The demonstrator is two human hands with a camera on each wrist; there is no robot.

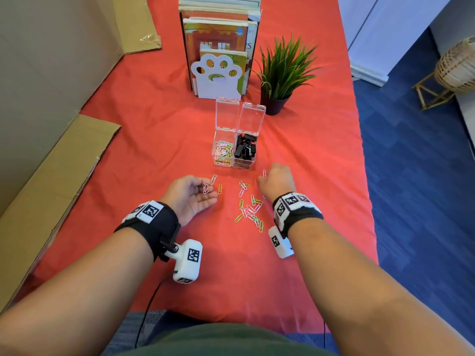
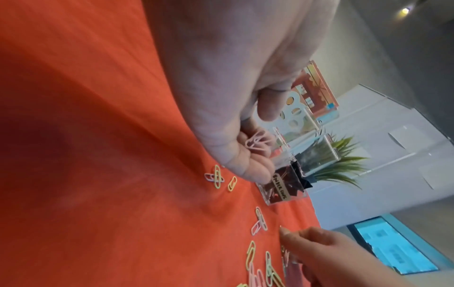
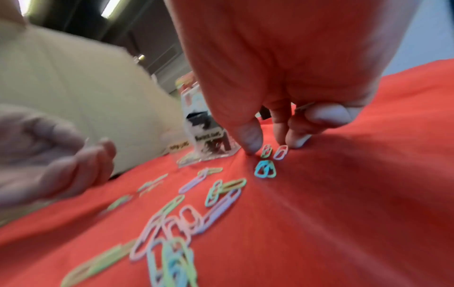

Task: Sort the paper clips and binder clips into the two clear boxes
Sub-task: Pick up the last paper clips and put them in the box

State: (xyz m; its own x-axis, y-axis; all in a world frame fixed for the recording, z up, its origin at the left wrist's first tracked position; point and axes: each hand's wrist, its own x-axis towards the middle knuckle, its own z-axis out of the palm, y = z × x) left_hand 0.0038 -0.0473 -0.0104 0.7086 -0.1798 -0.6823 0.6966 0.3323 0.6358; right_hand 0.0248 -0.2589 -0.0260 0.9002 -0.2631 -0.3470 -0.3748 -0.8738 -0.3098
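Head view, with both wrist views. The left hand (image 1: pixel 191 195) lies palm-up on the desk covered in red cloth (image 1: pixel 144 140), its grip loosely cupped, fingers curled round a few pink wire paper clips (image 1: pixel 205 188) that rest against the fingertips. The right hand (image 1: pixel 277 181) is palm-down, its grip pinched toward the cloth: thumb and fingertips (image 3: pixel 250 138) touch the surface on either side of a small green paper clip (image 3: pixel 266 151) and a pink paper clip (image 3: pixel 280 152), with no clip lifted. A turquoise paper clip (image 3: pixel 264 169) lies just nearer the wrist. A scatter of pastel paper clips (image 1: pixel 250 210) lies between the two hands. Beyond them stand two clear plastic boxes, touching, lids open and upright: the left clear box (image 1: pixel 223 152) holds coloured paper clips, the right clear box (image 1: pixel 245 156) black binder clips (image 1: pixel 246 147). Behind stand a white paw-shaped bookend (image 1: pixel 218 75) and a potted green plant (image 1: pixel 282 70).
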